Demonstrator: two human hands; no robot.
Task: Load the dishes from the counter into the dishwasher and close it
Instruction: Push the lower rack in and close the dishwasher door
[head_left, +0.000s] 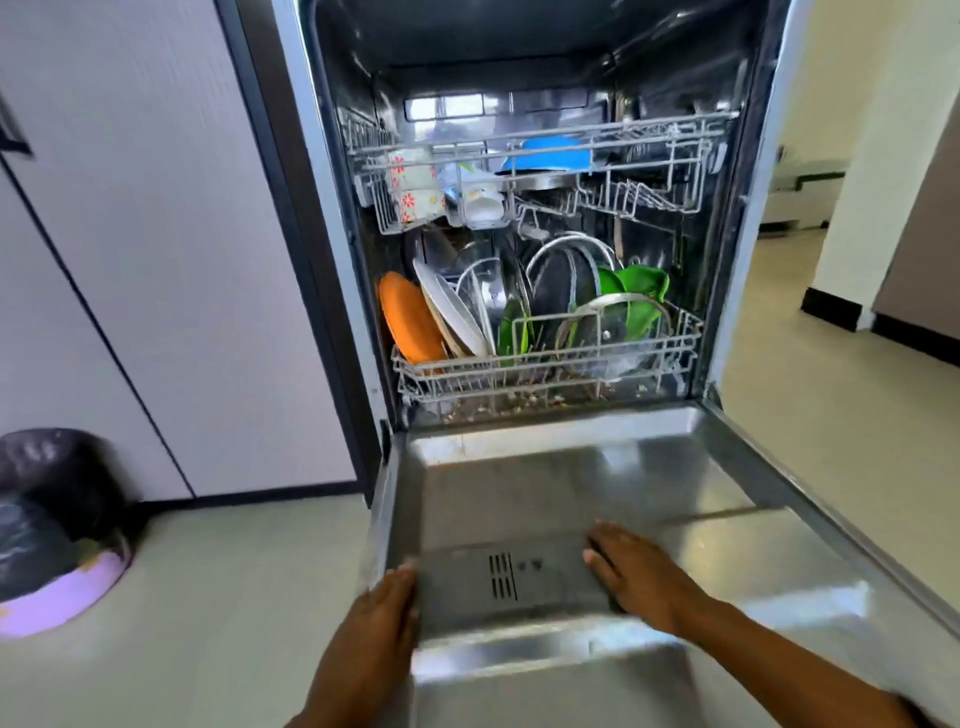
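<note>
The dishwasher door (571, 467) lies open in front of the tub. In the lower rack (545, 358), plates (447, 312) stand at the left, with lids (566, 280) to their right. The upper rack (675, 135) above holds cups (415, 187) at its left and a bowl (550, 153) near the middle. The left grip (387, 597) is at the door's left edge, and the right grip (631, 571) rests on the door.

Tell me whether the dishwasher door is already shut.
No, the door lies folded down, with the loaded lower rack in plain view.
</note>
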